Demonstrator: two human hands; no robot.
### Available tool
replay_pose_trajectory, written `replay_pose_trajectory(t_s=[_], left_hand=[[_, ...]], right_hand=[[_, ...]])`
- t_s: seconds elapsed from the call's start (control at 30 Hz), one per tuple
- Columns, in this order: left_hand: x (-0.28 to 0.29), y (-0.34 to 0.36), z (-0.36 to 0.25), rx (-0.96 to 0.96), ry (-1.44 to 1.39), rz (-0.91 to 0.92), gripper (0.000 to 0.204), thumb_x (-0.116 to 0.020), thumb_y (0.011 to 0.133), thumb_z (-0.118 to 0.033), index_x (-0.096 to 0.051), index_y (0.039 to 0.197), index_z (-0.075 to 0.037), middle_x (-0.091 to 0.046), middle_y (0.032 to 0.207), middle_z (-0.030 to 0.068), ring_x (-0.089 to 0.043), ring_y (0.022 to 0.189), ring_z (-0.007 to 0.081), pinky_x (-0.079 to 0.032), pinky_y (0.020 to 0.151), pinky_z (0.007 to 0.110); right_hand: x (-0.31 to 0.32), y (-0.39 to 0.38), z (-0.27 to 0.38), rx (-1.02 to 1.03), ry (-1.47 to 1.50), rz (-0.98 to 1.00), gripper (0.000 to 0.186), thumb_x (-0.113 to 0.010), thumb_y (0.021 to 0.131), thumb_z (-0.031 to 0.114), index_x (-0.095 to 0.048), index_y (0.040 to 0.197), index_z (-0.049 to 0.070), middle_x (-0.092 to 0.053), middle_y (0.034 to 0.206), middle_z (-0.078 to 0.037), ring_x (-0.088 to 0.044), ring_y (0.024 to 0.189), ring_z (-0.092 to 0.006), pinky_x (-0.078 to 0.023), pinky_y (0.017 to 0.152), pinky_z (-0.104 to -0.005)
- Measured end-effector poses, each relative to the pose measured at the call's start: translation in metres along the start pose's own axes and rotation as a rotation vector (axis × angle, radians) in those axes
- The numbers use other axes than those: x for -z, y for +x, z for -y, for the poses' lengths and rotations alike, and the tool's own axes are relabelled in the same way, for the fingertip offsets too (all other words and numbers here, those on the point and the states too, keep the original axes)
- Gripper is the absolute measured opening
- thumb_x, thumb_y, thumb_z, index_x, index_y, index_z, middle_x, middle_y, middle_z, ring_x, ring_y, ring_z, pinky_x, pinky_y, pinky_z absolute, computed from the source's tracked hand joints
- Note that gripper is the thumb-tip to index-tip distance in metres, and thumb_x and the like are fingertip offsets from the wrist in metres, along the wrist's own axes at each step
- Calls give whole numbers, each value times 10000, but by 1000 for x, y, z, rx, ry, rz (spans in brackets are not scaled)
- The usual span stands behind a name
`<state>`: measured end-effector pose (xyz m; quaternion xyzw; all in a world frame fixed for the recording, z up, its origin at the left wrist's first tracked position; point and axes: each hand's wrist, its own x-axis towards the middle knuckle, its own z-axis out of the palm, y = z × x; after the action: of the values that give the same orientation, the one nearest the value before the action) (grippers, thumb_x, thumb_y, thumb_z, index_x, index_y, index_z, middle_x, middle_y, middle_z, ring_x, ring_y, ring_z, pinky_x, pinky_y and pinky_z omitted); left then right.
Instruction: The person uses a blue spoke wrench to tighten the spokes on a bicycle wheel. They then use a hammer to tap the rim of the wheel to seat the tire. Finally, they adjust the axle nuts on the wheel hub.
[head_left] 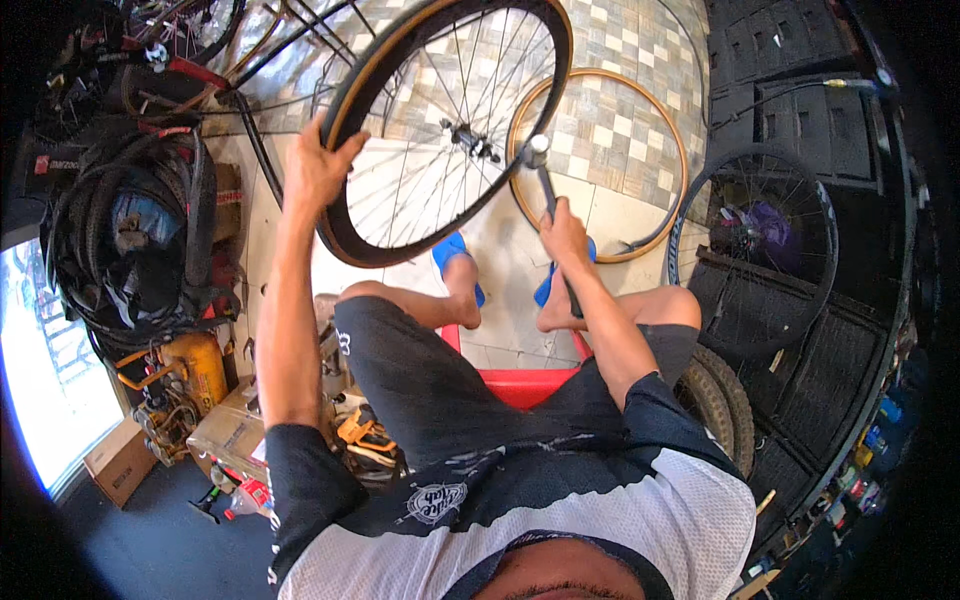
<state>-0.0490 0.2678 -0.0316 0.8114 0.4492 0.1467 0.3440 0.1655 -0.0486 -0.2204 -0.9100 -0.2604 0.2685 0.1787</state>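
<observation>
My left hand is closed round the left edge of a bicycle wheel, thumb on the near face of its deep black rim. The wheel is raised off the floor and tilted, with a tan band along its outer edge and a dark hub in the middle. My right hand grips the dark handle of a hammer. Its pale, round-faced head is up beside the right part of the rim; whether they touch, I cannot tell. A tan-edged tyre lies on the tiles behind the hammer.
A second spoked wheel leans against black cases at the right. Coiled black tyres hang at the left, above a yellow machine and a cardboard box. Under me is a red seat. Bicycle frames crowd the upper left.
</observation>
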Motion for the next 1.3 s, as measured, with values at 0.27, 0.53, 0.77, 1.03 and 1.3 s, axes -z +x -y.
replay_pose_trajectory(t_s=[0.27,0.53,0.77,1.03,1.3], left_hand=[[1,51,-98,-197,605,169,519,-796,862,-426,-699,1197,-42,-762,980,208,-726,970,425,-554,833,510],[16,17,-65,-178,268,152,513,-861,816,-383,-686,1137,-23,-734,882,211,-726,859,398,-545,769,467],[7,-27,-36,-138,220,-60,459,-843,848,-451,-667,1046,-76,-708,798,220,-703,784,426,-522,697,502],[-7,-1,-60,-327,366,125,490,-818,839,-502,-650,1098,-122,-735,898,199,-704,893,434,-530,742,540],[4,50,-67,-561,408,274,480,-834,838,-417,-645,1166,-122,-730,889,186,-706,900,424,-533,766,525]], right_hand=[[41,-9,2,23,244,7,309,-638,1007,315,-614,1074,14,-721,885,-272,-716,867,-458,-544,778,-522],[21,-29,-4,44,375,63,328,-645,1000,345,-637,1039,19,-644,668,-140,-660,535,-274,-515,532,-430],[19,-34,-43,-20,411,87,290,-653,994,304,-643,1019,14,-642,682,-98,-645,538,-222,-512,516,-396],[40,-50,-71,-82,473,166,206,-665,998,229,-662,966,26,-618,714,-17,-567,569,-125,-464,530,-327],[32,-62,-107,-133,212,344,308,-659,990,278,-664,1107,-7,-751,924,-206,-765,836,-332,-587,739,-459]])
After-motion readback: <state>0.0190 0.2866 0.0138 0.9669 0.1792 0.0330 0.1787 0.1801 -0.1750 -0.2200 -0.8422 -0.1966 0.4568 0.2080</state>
